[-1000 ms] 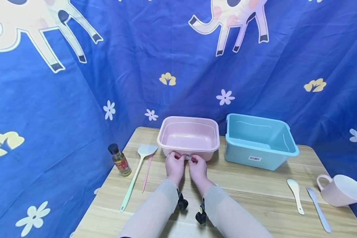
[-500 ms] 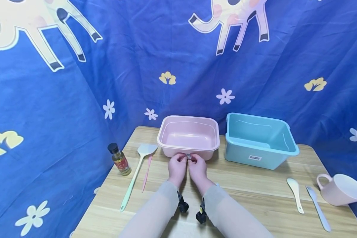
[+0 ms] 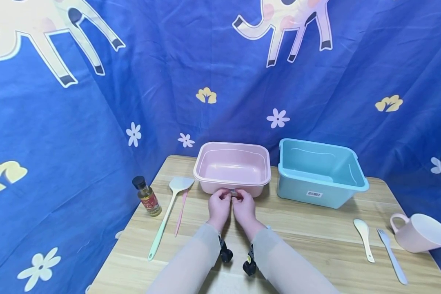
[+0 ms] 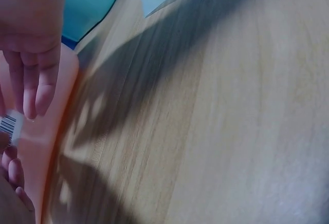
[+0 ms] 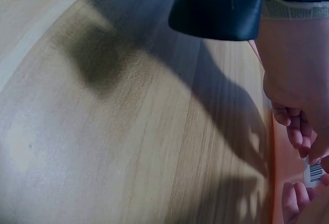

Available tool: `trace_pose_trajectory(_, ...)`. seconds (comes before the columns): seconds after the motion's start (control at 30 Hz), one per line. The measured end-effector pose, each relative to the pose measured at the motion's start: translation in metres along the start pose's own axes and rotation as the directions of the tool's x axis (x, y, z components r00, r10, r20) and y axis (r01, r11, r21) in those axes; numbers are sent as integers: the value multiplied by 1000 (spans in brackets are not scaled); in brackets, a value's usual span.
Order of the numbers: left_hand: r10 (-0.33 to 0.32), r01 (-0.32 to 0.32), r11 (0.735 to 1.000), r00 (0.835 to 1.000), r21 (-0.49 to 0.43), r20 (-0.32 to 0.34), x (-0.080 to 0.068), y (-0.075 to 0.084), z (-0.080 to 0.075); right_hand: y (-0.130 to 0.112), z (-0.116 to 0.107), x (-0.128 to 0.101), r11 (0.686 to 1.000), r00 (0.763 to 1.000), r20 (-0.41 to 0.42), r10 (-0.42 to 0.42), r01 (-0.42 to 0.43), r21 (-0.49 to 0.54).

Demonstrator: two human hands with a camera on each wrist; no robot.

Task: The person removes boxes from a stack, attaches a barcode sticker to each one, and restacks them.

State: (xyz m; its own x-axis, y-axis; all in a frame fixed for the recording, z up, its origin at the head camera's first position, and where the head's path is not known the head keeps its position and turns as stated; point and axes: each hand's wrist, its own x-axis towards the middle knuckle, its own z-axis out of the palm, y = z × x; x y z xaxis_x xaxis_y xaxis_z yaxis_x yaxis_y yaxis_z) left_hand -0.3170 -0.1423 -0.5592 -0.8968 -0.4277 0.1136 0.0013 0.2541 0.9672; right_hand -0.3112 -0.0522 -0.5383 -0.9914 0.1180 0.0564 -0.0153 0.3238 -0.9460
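A pink plastic basin (image 3: 259,190) stands at the back of the wooden table. On its front wall is a small white barcode label (image 3: 233,191). My left hand (image 3: 219,207) and right hand (image 3: 244,208) meet there, fingertips and thumbs bent in at either side of the label. In the right wrist view the barcode label (image 5: 315,172) lies against the basin wall between both hands' fingertips, partly covered by them. The left wrist view has my right hand (image 4: 33,54) above the label and my left hand (image 4: 16,193) below it.
Right of the basin stands a teal bin (image 3: 297,190). A bottle (image 3: 150,200), a turner (image 3: 165,222) and a thin pink stick (image 3: 181,212) are at the left. On the right are a white spoon (image 3: 364,239), a blue fork (image 3: 393,257) and a pink mug (image 3: 419,237).
From a second ago, my left hand has shifted slightly right, closer to my right hand at the label. The right hand and the basin stay nearly in place.
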Motion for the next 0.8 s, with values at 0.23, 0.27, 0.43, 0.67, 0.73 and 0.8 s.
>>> trace_pose_trajectory(0.23,-6,6,1000,1000,-9,3,-1,1,-1,5,-2,0,1000,1000,-8,-15,15,25)
trace_pose_trajectory(0.27,0,0,1000,1000,-10,0,-1,1,-1,6,-2,0,999,1000,-8,-16,16,31)
trace_pose_trajectory(0.43,10,-11,998,1000,-59,-21,1,2,-1,6,-4,3,977,996,68,59,-71,201)
trace_pose_trajectory(0.67,-136,144,958,989,-249,51,0,8,-4,10,-6,5,897,952,223,210,-278,344)
trace_pose_trajectory(0.73,-158,171,953,985,-252,71,0,7,-5,11,-7,4,893,942,253,220,-299,338)
trace_pose_trajectory(0.8,-175,191,949,981,-249,84,0,6,-6,12,-8,4,883,933,278,229,-319,343)
